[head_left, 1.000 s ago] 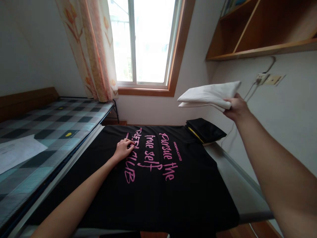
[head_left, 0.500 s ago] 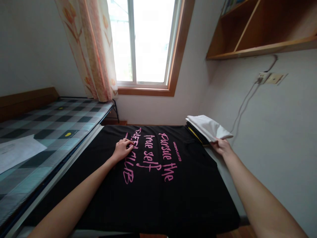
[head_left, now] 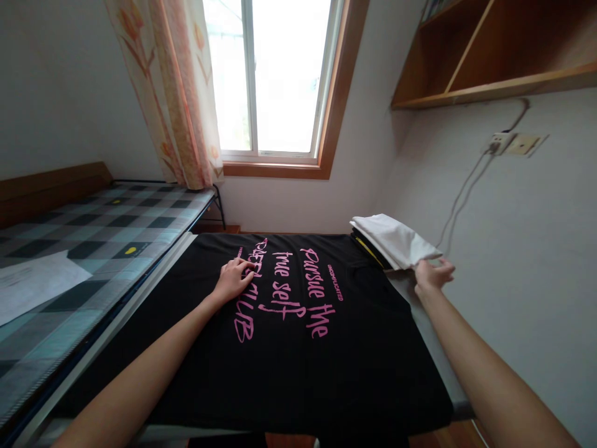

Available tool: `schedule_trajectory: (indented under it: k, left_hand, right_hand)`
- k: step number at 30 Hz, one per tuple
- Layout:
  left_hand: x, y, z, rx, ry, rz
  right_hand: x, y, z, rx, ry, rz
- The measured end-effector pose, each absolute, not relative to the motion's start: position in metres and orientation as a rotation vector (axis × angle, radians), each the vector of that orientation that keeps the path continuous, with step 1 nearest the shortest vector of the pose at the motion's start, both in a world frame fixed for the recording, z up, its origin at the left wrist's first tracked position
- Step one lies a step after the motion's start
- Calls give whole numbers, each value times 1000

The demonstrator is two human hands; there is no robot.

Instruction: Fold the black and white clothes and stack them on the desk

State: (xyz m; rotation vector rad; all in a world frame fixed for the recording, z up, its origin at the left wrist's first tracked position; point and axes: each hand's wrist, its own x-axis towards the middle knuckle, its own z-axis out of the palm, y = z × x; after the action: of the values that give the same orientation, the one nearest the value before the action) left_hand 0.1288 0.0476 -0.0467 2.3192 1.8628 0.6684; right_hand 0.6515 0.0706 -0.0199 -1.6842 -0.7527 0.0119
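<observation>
A black T-shirt with pink lettering lies spread out flat in front of me, its print turned sideways. My left hand rests on the lettering, palm down, with fingers slightly bent and nothing held. At the far right, a folded white garment tops a small stack of folded dark clothes, where a yellow strip shows. My right hand is at the near right corner of the white garment, fingers loosely bent and pointing right. Whether its fingertips touch the cloth is hard to see.
A bed with a checked mattress stands along the left, with a sheet of paper on it. The white wall with a socket and cable runs close on the right, below a wooden shelf. A curtain hangs beside the window.
My right hand has shifted right along the white garment's near edge, its fingers turning outward from their hold under the edge. My left hand stays on the T-shirt.
</observation>
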Motion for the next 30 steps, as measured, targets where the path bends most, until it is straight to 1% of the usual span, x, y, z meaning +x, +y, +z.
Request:
schedule_trajectory:
  k: [1, 3, 7, 10, 12, 15, 22, 30]
  left_hand:
    - [129, 47, -47, 2340, 1876, 641]
    - [127, 46, -46, 2352, 1976, 582]
    - [103, 46, -41, 2210, 2305, 432]
    - [76, 44, -38, 2004, 2388, 265]
    - [62, 40, -38, 1929, 2399, 188]
    - [51, 34, -39, 1924, 2418, 148]
    - [44, 42, -42, 1883, 2453, 127]
    - [30, 85, -45, 1938, 2463, 178]
  right_hand:
    - [645, 66, -18, -1718, -750, -141]
    - [627, 54, -16, -1738, -880, -269]
    - [575, 26, -25, -1708, -1751, -122]
    - [539, 10, -40, -1953, -2064, 21]
    - [524, 5, -47, -2120, -2137, 99]
    - [512, 5, -50, -2205, -2189, 113]
    - [508, 21, -50, -2176, -2241, 81]
    - [496, 73, -48, -2142, -2241, 87]
